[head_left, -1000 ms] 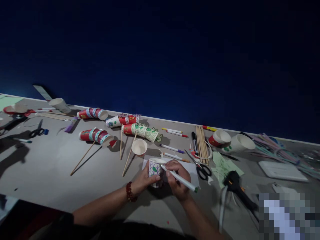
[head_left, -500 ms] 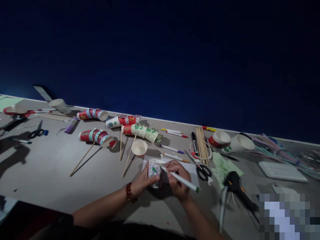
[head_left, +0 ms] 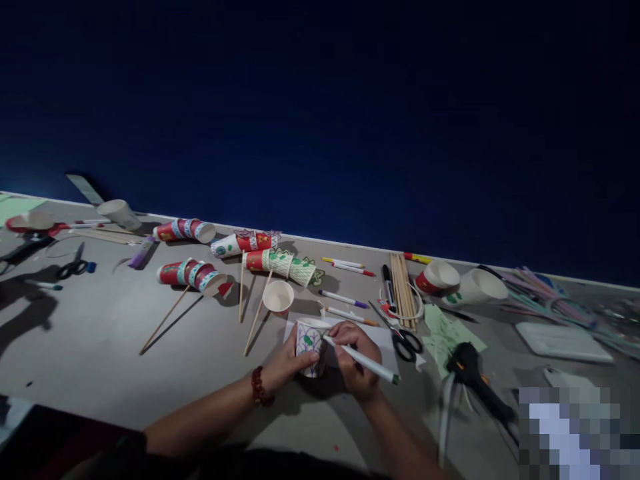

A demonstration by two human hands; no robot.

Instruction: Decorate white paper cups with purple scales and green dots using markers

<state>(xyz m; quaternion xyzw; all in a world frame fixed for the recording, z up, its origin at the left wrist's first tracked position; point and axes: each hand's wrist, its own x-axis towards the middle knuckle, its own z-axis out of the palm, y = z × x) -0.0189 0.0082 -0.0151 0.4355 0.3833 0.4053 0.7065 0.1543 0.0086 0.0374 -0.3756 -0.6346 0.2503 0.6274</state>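
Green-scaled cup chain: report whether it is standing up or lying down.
Lying down: the green-scaled cup chain stretches sideways along the table, with the sides of its joined cups showing to the camera.

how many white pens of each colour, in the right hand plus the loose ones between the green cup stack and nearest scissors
Green pen in right hand: 1
Yellow pen: 1
Red pen: 1
Purple pen: 1
Orange pen: 1
Total: 5

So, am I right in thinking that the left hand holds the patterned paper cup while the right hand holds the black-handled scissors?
Not quite: the head view shows the right hand holding a white marker instead; the left hand does hold the patterned paper cup.
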